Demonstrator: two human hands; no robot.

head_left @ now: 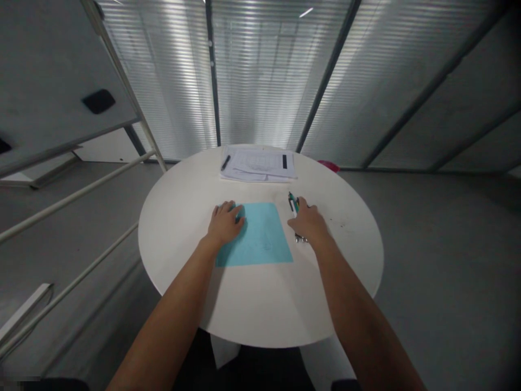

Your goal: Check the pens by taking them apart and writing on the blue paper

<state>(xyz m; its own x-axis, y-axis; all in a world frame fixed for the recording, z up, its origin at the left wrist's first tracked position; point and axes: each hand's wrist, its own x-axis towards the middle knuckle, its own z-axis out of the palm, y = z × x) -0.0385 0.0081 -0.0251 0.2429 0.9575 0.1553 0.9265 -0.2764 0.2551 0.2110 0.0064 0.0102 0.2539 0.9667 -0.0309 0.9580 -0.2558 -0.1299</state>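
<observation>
A light blue sheet of paper (262, 236) lies flat on the round white table (264, 309). My left hand (226, 222) rests on the sheet's upper left part, fingers spread and nothing held. Just right of the sheet, my right hand (309, 220) curls over a small bunch of pens (291, 202), thumb on their left side. Dark and green pen ends stick out past the fingers, and shiny ends (300, 239) show below the palm. The palm hides the middle of the bunch, so how many pens it covers cannot be made out.
At the table's far edge lies a stack of printed papers (256, 165) with a black pen (226, 162) on its left side. Small dark specks (342, 224) mark the table at right. A pale metal railing (77, 203) runs along the left, and a ribbed translucent partition (252, 81) stands behind.
</observation>
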